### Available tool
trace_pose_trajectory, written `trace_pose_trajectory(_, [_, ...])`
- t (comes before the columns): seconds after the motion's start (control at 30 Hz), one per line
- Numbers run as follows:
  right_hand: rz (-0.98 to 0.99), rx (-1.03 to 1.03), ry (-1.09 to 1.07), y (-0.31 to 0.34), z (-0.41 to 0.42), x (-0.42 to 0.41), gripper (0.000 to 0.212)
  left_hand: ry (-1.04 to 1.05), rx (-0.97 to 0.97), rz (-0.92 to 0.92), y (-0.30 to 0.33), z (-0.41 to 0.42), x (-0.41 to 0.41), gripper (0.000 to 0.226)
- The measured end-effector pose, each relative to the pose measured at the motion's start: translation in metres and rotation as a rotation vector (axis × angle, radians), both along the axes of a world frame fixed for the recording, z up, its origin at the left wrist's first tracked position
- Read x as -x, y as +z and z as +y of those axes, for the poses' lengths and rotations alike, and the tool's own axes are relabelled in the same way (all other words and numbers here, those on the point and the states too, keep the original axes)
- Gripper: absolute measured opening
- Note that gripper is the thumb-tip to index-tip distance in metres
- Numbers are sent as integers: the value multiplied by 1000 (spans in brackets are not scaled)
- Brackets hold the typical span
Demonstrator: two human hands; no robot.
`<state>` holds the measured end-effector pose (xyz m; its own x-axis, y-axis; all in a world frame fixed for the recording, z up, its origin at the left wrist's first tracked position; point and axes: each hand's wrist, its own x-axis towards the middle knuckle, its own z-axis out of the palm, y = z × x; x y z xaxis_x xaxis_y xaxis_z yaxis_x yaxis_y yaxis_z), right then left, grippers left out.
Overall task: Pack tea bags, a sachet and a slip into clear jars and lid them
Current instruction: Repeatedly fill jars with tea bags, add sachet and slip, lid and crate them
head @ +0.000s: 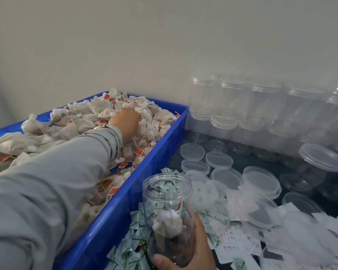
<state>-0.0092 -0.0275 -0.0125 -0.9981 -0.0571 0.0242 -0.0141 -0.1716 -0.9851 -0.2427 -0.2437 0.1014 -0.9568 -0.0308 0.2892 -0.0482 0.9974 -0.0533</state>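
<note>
One tea bag [169, 221] in jar [167, 211]; right hand [191, 248] wraps it; left hand [128, 123], 11 o'clock, grip hidden in crate [144, 184]; strings may tangle, dragging extras.

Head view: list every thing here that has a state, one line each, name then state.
Held jar: upright, no lid, a tea bag inside.
Right hand: grips the held jar's lower part.
Left hand: reaching into the tea bags, fingers hidden among them.
Blue crate: heaped with tea bags.
Loose lids: lying off their jars.
Stacked jars: empty, against the wall.
Sachets: in a loose pile.
</note>
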Motion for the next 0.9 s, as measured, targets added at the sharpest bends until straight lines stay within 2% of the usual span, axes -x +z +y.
trace_pose_trajectory(0.03, [-78,94,128,4,2,-1,87,0,-56,22,3,-1,-2,23])
trace_pose_trajectory(0.1, [-124,40,196,2,13,-3,102,-19,-202,106,13,-4,-8,12])
trace_pose_trajectory(0.23, [-106,23,167,0,10,-7,109,-42,-550,273,37,-5,-35,12])
trace_pose_trajectory(0.33, [-39,-81,139,-2,13,-8,109,-98,-870,329,49,1,-66,13])
trace_pose_trajectory(0.43, [-9,-102,136,-4,15,-9,109,-244,-1112,242,52,12,-104,4])
trace_pose_trajectory(0.57, [24,-132,128,-7,15,-9,105,-468,-1443,-100,45,38,-140,11])
trace_pose_trajectory(0.63, [52,-139,119,-9,16,-8,102,-551,-1435,-235,39,46,-147,25])
trace_pose_trajectory(0.77, [64,-152,111,-7,16,-8,99,-677,-1251,-416,32,53,-159,28])
trace_pose_trajectory(0.9, [83,-190,106,-7,16,-7,101,-739,-996,-509,32,56,-167,32])
